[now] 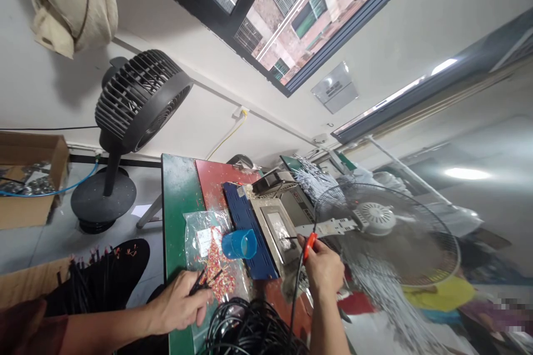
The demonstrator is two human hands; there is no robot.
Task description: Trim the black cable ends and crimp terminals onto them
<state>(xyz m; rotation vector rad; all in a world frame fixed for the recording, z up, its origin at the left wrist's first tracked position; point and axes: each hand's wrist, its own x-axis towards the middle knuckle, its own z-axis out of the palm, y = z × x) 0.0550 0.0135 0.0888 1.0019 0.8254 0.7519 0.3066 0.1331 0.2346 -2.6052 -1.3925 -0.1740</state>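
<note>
My left hand point(181, 300) is closed around several black cable ends point(199, 282), above a plastic bag with small red and yellow scraps point(222, 274). My right hand point(325, 269) grips a red-orange handled piece point(309, 245) whose exact kind I cannot make out. A black cable point(295, 302) runs past those fingers. From this hand a thin dark tip points left over the silvery surface in a metal-framed pot point(280, 232). Between the hands stands a blue cup point(239, 244), beside a dark blue slotted panel point(250, 227). A coil of black cable point(250, 330) lies at the table's near side.
A caged fan point(387, 233) stands close on the right, its blades blurred. Bundles of grey-white wires point(316, 177) lie behind the pot. Another fan point(141, 100) stands on the floor at left, near a cardboard box point(33, 177). The green tabletop point(179, 194) ends at left.
</note>
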